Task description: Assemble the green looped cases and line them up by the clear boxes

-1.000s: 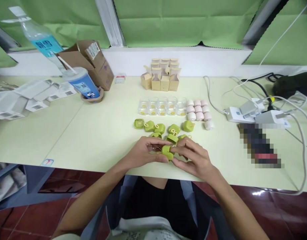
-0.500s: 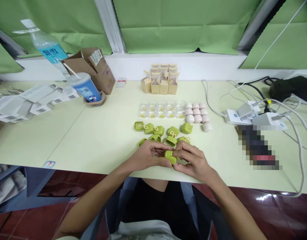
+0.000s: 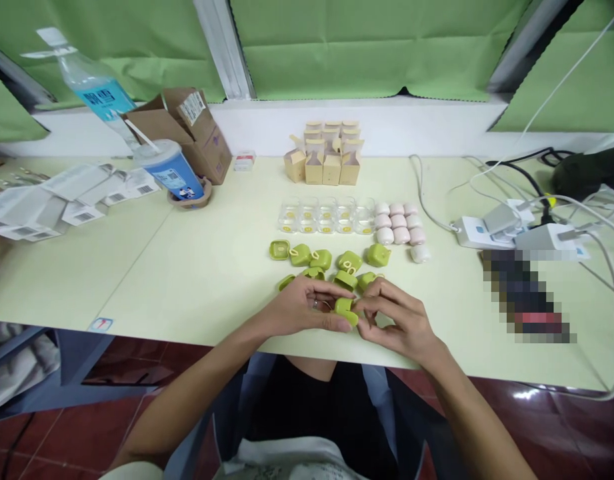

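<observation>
Between my two hands is a small green case [image 3: 345, 309] with a flap, held low over the table's front part. My left hand [image 3: 299, 310] grips it from the left, thumb below and fingers above and behind. My right hand [image 3: 397, 317] pinches at its right edge, with the fingertips partly hidden. Just beyond my hands lie several more green cases [image 3: 378, 255], some with pale loops. Behind them stand rows of clear plastic cups [image 3: 327, 217] with yellow marks. Beside these is a group of rounded white and pale pink pieces [image 3: 400, 235].
Small open tan boxes [image 3: 331, 167] stand by the wall. At left are white boxes [image 3: 31, 207], a blue cup [image 3: 174, 175], a brown carton [image 3: 207, 143] and a tilted bottle [image 3: 99, 93]. A power strip [image 3: 479, 233] with cables and a blurred-out dark object [image 3: 527, 293] lie at right.
My right hand has drawn back slightly from the green case, uncovering more of its right side. The case stays in my left hand. The whole view has shifted a little.
</observation>
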`<action>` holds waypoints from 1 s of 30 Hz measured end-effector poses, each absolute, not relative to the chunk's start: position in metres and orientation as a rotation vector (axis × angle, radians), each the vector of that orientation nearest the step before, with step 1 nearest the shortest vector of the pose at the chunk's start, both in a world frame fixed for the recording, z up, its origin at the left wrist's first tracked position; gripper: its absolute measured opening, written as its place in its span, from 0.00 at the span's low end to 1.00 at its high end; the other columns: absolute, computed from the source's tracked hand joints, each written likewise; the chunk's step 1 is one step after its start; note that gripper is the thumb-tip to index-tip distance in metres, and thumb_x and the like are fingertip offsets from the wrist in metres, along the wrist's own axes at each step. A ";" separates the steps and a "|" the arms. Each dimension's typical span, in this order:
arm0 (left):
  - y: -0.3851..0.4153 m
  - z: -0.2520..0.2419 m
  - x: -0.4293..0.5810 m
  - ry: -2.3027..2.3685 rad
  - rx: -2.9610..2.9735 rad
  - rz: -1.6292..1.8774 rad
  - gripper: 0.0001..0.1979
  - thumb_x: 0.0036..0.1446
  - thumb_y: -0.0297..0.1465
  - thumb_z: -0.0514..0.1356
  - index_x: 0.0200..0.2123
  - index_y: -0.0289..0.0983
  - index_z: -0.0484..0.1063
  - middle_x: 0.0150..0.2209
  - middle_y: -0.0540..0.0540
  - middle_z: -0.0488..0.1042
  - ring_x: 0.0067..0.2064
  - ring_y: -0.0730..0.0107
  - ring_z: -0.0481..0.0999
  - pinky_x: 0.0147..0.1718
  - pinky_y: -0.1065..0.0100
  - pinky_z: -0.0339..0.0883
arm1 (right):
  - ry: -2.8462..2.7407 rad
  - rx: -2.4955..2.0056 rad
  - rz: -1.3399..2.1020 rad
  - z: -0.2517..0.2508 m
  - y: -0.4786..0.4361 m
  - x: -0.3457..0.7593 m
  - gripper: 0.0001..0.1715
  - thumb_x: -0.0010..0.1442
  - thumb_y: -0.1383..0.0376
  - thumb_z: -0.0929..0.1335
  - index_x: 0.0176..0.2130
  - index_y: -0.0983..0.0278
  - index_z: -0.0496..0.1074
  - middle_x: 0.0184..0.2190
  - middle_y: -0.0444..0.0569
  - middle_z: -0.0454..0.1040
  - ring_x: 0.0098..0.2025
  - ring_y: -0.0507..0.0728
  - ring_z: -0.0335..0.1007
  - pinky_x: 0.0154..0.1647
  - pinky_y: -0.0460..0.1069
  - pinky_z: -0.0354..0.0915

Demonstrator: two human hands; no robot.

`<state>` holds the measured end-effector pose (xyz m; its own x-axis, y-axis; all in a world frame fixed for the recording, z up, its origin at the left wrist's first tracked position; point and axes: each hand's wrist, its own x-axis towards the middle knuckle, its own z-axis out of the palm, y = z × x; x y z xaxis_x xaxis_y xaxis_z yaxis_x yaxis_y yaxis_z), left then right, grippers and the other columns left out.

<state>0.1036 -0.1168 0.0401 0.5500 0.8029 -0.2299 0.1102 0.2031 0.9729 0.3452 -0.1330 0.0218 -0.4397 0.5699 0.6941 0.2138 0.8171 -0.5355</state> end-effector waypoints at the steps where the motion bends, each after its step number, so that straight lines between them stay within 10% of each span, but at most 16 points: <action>1: -0.117 0.042 0.101 0.906 1.322 0.595 0.33 0.46 0.43 0.84 0.55 0.39 0.88 0.43 0.43 0.87 0.44 0.63 0.84 0.46 0.63 0.77 | -2.014 -0.596 0.474 0.023 -0.134 0.350 0.15 0.67 0.77 0.75 0.48 0.60 0.76 0.37 0.45 0.71 0.31 0.50 0.70 0.30 0.48 0.71; 6: -0.108 0.049 0.062 1.064 1.561 0.803 0.30 0.56 0.43 0.79 0.60 0.43 0.83 0.61 0.40 0.84 0.58 0.55 0.85 0.60 0.55 0.79 | -2.015 -0.807 0.244 0.028 -0.133 0.403 0.17 0.65 0.77 0.78 0.50 0.61 0.79 0.39 0.47 0.74 0.33 0.51 0.74 0.31 0.48 0.74; 13: -0.054 0.026 -0.021 1.732 2.039 1.049 0.25 0.59 0.41 0.71 0.58 0.41 0.79 0.59 0.41 0.83 0.50 0.58 0.83 0.58 0.50 0.80 | -2.335 -1.093 -0.520 0.006 -0.125 0.457 0.03 0.73 0.71 0.75 0.46 0.65 0.78 0.37 0.47 0.78 0.27 0.50 0.72 0.24 0.49 0.66; 30: -0.028 -0.004 -0.042 1.477 1.804 0.874 0.39 0.65 0.61 0.65 0.67 0.39 0.77 0.61 0.37 0.82 0.58 0.54 0.81 0.63 0.52 0.74 | -2.600 -0.939 0.040 0.066 -0.051 0.270 0.17 0.81 0.64 0.64 0.51 0.64 0.82 0.49 0.58 0.84 0.49 0.63 0.76 0.43 0.55 0.67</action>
